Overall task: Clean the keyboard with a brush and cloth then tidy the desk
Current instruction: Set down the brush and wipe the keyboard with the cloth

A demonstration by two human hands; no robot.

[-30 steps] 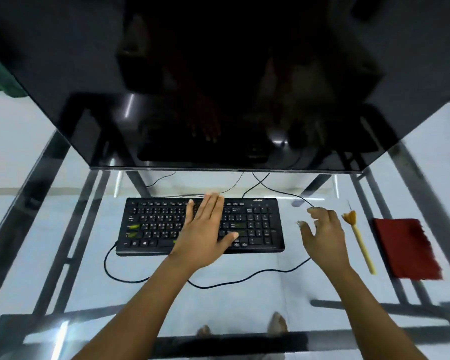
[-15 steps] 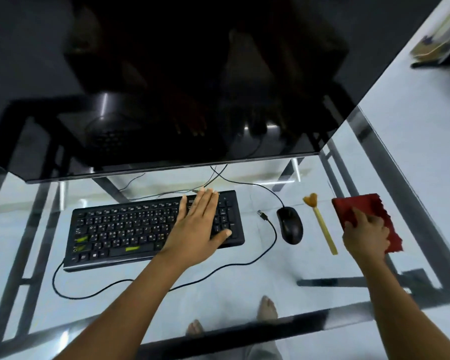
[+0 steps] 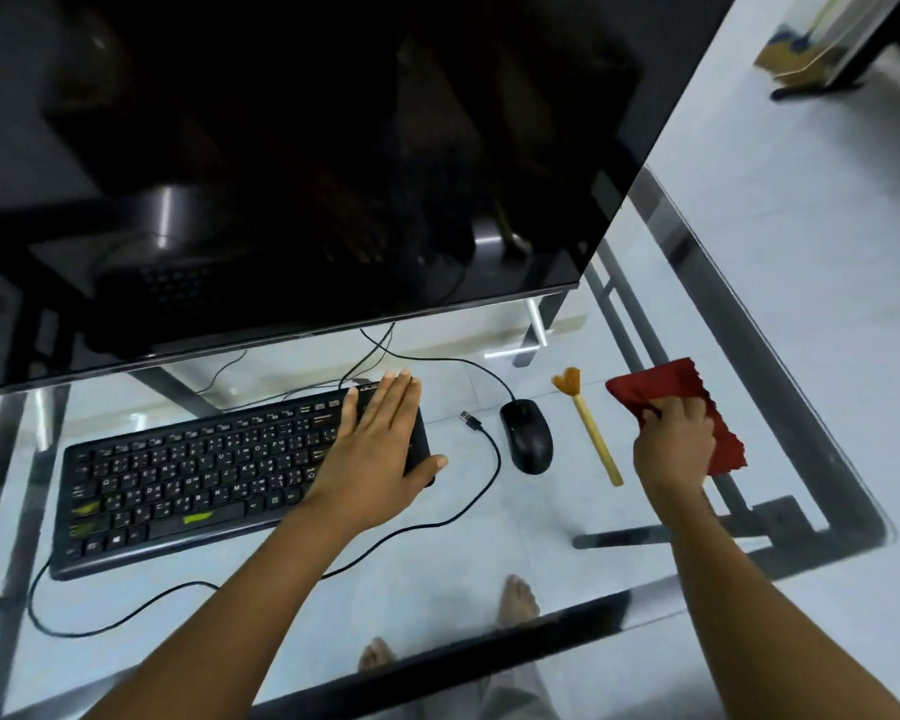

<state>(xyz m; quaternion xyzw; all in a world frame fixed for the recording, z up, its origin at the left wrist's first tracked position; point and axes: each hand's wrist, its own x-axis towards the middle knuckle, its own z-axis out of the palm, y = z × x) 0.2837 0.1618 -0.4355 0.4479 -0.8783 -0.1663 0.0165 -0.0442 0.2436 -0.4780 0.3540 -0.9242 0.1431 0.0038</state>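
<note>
A black keyboard point(image 3: 188, 475) lies on the glass desk, slightly angled, with green smudges on some lower keys. My left hand point(image 3: 375, 449) rests flat on its right end, fingers extended, thumb off the edge. A red cloth point(image 3: 666, 387) lies at the right of the desk; my right hand point(image 3: 671, 449) is on it with the fingers bunching its near left part. A yellow brush point(image 3: 591, 433) with orange bristles lies between the cloth and the mouse, untouched.
A black mouse point(image 3: 527, 436) sits right of the keyboard. A loose cable with a USB plug point(image 3: 470, 419) curls between them. A large dark monitor point(image 3: 281, 163) overhangs the back of the desk. The glass desk edge point(image 3: 780, 366) runs close to the cloth's right.
My right hand moved right from beside the keyboard to the red cloth and closed its fingers on it. My view shifted right. The left hand stayed on the keyboard.
</note>
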